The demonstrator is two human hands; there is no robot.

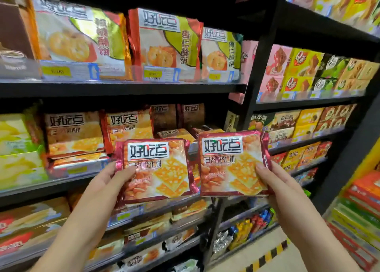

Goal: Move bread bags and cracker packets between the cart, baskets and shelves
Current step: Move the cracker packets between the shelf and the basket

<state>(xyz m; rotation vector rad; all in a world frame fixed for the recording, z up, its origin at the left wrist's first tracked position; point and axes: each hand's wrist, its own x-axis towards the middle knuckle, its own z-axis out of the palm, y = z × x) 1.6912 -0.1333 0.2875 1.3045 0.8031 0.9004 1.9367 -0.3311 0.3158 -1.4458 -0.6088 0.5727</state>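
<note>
I hold two matching red cracker packets up in front of the shelves. My left hand pinches the left packet by its left edge, thumb on the front. My right hand grips the right packet by its lower right corner, thumb on the front. Both packets face me upright, side by side, a narrow gap between them. Behind them, the middle shelf carries more packets of the same kind, some standing and some lying flat.
The upper shelf holds larger biscuit bags. A black upright post divides this bay from the right bay of boxed snacks. Lower shelves hold more packets. A yellow-black floor stripe and stacked boxes sit at right.
</note>
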